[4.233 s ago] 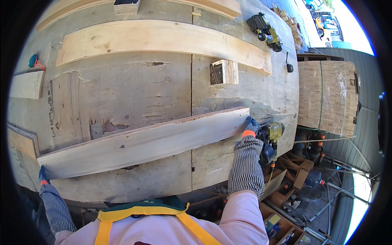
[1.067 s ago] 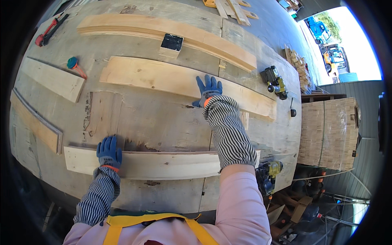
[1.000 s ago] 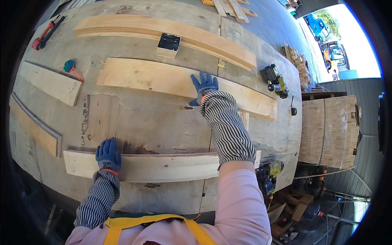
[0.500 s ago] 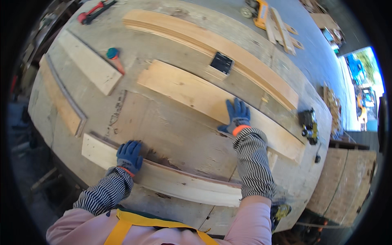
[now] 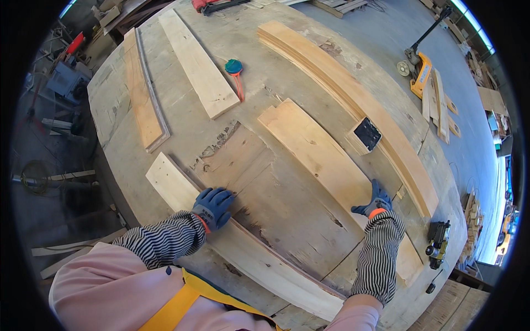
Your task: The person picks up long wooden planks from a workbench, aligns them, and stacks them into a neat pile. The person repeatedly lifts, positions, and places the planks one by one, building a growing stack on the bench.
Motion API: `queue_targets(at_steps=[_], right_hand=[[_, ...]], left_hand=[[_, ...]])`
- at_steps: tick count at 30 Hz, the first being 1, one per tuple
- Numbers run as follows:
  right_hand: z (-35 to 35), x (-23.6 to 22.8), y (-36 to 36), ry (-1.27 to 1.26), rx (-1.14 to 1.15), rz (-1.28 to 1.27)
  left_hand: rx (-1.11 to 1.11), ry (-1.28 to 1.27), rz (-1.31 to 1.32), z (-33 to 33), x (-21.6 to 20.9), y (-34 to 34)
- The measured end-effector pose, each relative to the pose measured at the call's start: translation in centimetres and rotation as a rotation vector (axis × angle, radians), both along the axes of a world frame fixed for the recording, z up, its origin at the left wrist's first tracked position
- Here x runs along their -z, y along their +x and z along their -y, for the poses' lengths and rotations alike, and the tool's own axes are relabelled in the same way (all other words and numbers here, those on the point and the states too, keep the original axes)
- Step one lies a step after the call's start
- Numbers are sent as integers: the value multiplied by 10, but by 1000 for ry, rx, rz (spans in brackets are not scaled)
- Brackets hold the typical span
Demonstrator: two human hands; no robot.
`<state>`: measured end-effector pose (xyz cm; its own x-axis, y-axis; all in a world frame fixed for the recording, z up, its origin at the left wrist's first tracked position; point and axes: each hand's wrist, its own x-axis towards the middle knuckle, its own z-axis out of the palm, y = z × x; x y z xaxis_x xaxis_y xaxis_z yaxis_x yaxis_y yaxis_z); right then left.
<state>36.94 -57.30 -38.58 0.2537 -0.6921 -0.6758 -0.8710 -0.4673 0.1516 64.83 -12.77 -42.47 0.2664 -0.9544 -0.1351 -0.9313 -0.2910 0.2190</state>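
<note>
My left hand (image 5: 214, 208), in a blue glove, rests across the nearest pale board (image 5: 276, 268), fingers stretched over its far edge. Farther right, my right hand (image 5: 376, 199), also gloved in blue, lies on a wide light-brown board (image 5: 314, 144). Its thumb is spread apart from the fingers. Both hands look open and neither lifts anything. Between the two boards shows a worn brown panel surface (image 5: 276, 187) with chipped wood.
A stack of long boards (image 5: 353, 94) lies beyond, touching a small block with a black top (image 5: 366, 135). Two boards (image 5: 199, 63) (image 5: 144, 91) lie left, near a green-topped tape measure (image 5: 233, 67). A power tool (image 5: 438, 243) sits right; a yellow pallet jack (image 5: 422, 74) stands on the floor.
The whole view has turned, so the table's things appear shifted and rotated. Both hands stay on the same boards; the right hand's fingers look closer together.
</note>
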Motion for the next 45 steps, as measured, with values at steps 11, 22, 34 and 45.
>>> queue_targets(at_steps=[11, 22, 34, 45], right_hand=[[0, 8, -41, -135, -45, 393], [-57, -96, -9, -644, -727, 684], [-241, -321, 112, -446, -904, 486], [-439, -259, 146, 269, -605, 391]], left_hand=[[-13, -34, 12, -6, 9, -2], [-27, -69, -25, -11, 15, 0], [-363, -659, -567, -11, 55, 18], [-1228, -957, -1985, -334, -37, 234]])
